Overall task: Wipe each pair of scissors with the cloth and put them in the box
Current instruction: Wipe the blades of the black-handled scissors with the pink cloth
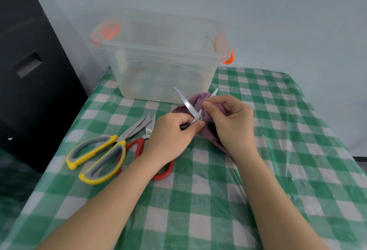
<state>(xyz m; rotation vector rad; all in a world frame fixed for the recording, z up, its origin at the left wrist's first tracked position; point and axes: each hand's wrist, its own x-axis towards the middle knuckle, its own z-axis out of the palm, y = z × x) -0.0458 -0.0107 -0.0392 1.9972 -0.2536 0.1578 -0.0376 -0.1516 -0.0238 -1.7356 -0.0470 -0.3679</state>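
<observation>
Green-checked tablecloth [258, 170] covers the table. Above it, black-handled scissors [191, 106] spread open, blades pointing away toward the clear box [158, 57]. Left hand [170, 136] grips their handle; right hand [232, 120] pinches purple cloth [198, 99] against one blade. Yellow scissors [103, 154] and red scissors [143, 144] lie left.

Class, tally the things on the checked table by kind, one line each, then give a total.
Scissors: 3 (black-handled pair held open in the hands, yellow-handled pair, red-handled pair)
Cloth: 1 (purple cloth)
Box: 1 (clear plastic box)
Total: 5
</observation>
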